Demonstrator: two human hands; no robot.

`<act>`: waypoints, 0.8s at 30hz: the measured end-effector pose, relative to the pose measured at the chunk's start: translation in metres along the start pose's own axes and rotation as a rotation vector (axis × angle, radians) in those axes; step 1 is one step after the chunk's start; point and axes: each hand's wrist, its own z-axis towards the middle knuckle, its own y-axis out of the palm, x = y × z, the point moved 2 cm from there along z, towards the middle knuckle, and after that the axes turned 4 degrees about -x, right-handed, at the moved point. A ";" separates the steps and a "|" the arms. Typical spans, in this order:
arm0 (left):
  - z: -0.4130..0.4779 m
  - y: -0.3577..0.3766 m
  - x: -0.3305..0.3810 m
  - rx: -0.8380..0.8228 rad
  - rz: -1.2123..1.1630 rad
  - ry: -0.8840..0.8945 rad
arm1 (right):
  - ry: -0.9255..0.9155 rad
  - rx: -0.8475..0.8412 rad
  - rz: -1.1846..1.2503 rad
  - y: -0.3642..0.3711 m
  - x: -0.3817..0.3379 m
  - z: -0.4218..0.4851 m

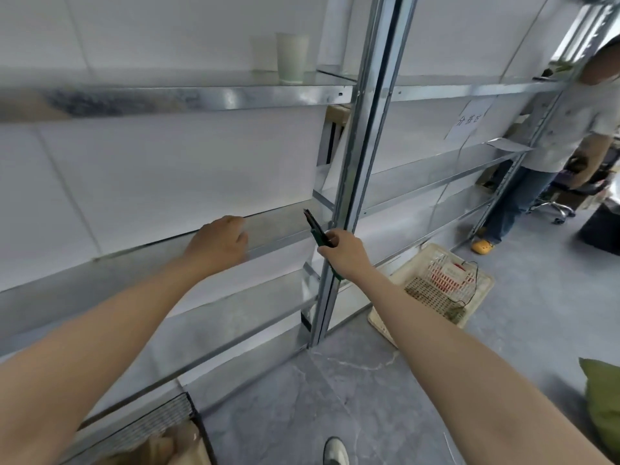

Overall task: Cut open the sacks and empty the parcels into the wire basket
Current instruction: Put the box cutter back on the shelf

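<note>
fingers [330,235] of right hand [345,254] grip green cutter [314,228]; wall sign [468,120] unreadable.

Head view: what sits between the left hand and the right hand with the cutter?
In the head view, only bare metal shelf lies between the left hand and the right hand, whose cutter points up-left.

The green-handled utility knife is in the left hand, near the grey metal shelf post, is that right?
Not quite. The head view shows the green-handled utility knife in the right hand, not the left. It is near the grey metal shelf post, as you said; the left hand holds no tool.
</note>
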 end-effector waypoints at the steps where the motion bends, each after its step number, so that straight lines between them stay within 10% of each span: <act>1: 0.009 0.003 -0.004 0.004 0.003 -0.016 | 0.000 -0.012 0.009 0.002 0.003 0.014; 24: 0.153 0.090 -0.063 -0.023 0.009 -0.533 | -0.304 -0.483 -0.412 0.085 0.055 0.305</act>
